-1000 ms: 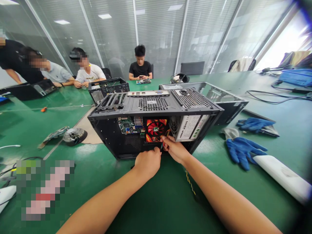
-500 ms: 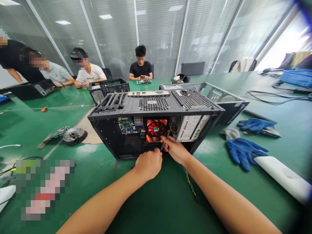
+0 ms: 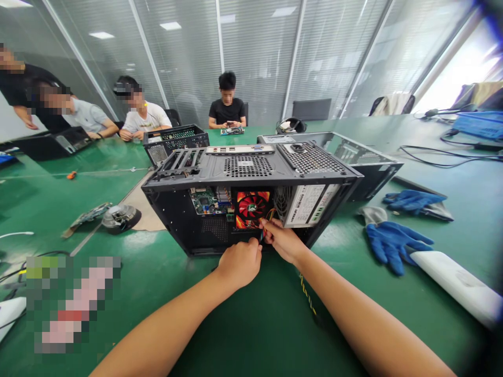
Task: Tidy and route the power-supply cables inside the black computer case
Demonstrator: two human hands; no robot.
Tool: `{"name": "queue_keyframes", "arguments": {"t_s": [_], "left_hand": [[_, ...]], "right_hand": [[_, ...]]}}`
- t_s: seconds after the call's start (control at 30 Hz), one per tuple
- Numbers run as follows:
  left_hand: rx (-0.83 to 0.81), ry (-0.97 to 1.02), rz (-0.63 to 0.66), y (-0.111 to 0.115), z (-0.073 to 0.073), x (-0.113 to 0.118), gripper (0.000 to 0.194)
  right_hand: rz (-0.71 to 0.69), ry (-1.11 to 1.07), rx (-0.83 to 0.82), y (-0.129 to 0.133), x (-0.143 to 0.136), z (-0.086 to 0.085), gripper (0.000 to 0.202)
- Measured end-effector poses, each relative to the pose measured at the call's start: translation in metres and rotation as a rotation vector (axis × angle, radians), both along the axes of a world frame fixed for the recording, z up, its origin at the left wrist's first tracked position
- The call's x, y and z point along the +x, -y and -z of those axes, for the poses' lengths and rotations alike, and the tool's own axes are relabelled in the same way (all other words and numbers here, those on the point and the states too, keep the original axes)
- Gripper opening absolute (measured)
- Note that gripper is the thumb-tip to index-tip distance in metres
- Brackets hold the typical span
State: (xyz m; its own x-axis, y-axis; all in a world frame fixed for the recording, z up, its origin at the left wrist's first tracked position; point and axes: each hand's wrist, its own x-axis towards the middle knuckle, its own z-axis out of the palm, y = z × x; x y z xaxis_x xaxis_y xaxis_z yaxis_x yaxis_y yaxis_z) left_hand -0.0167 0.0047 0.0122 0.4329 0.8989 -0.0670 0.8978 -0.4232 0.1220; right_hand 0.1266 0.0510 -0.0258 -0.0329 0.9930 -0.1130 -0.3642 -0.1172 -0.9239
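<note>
An open black computer case (image 3: 168, 220) lies on the green table, its open side facing me. Inside are a red fan (image 3: 252, 208), a green circuit board (image 3: 205, 201) and a power supply with a white label (image 3: 310, 206). My left hand (image 3: 240, 263) is closed at the lower edge of the opening, on thin cables below the fan. Close to its right, my right hand (image 3: 281, 238) pinches thin coloured cables (image 3: 270, 214). The fingertips of both hands nearly meet. A yellow and black twisted cable (image 3: 307, 296) hangs below my right wrist.
Blue gloves (image 3: 395, 241) and a white power strip (image 3: 458, 283) lie at the right. A round metal part (image 3: 120, 217) sits at the left. Behind my case stand another case (image 3: 176, 139) and a grey metal one (image 3: 377, 175). Several people are across the table.
At the far left, the standing person has shifted and an arm hangs differently. My two hands hold nearly the same place and grip.
</note>
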Motion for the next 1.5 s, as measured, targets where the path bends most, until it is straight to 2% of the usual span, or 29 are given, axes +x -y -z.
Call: {"name": "queue_keyframes", "arguments": {"t_s": [0.63,1.17,1.5], "left_hand": [[0.090,-0.093,-0.024,-0.0017,-0.0020,0.0007,0.028],[0.023,-0.090,-0.026,-0.0003,-0.0062,0.0016,0.030],[0.072,-0.087,-0.017,-0.0025,-0.0021,-0.0023,0.028]], "right_hand": [[0.013,0.011,-0.004,0.0006,-0.0015,-0.0034,0.029],[0.017,0.063,0.026,0.0012,-0.0012,-0.0012,0.030],[0.030,0.038,0.011,0.0014,-0.0020,-0.0027,0.028]]}}
